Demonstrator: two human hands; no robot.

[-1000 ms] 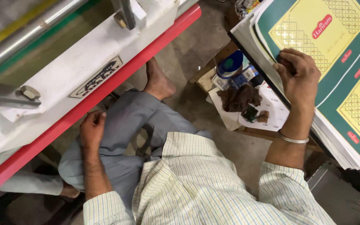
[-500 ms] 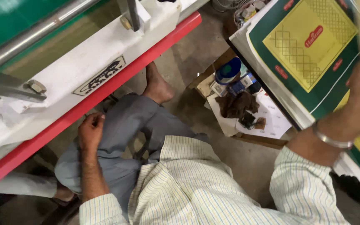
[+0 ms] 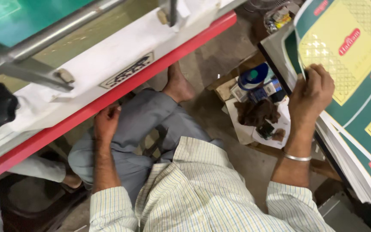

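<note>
Printed sheets [image 3: 357, 64], green with yellow panels, lie stacked at the person's right in the head view. The right hand [image 3: 312, 92] pinches the top sheet's edge, its grip curled shut on the paper; lifting only one sheet cleanly calls for a light thumb slide, by this judgement. The left hand [image 3: 107, 122] rests on the grey trouser knee [image 3: 142, 124] beneath the machine's red rail [image 3: 108, 101], fingers loosely curled, holding nothing.

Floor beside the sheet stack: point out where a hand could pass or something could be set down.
Bare concrete floor lies between the red machine edge and the low board; another strip runs between that board and the knee. The board is crowded with a blue tin, a dark rag and paper scraps. The right hand grips the top printed sheet.
</note>
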